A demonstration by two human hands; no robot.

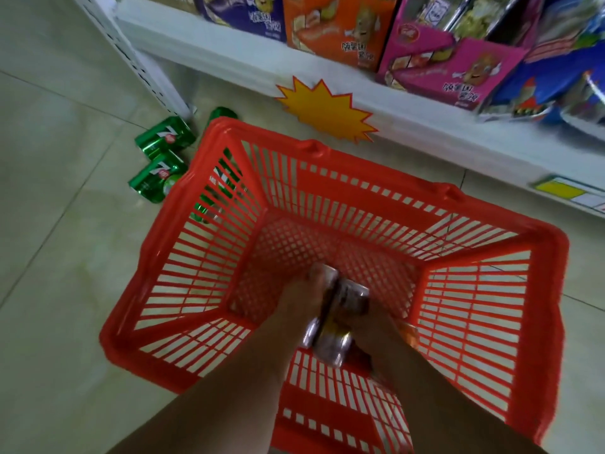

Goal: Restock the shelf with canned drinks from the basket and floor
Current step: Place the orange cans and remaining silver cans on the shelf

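Two green cans [166,136] on the floor read "7 up"; the snack boxes' [357,47] Chinese lettering is too blurred.

Two bare forearms, no sleeves — fingers [316,273] blurred, seemingly ringless.

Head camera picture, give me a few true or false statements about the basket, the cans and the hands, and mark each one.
1. The red basket stands on the tiled floor. True.
2. Green cans lie on the floor left of the basket. True.
3. The green cans stand upright. False: they lie on their sides.
4. Both hands are outside the basket. False: the left hand and right hand reach inside, around silvery cans.
5. The shelf above holds colourful boxes. True.
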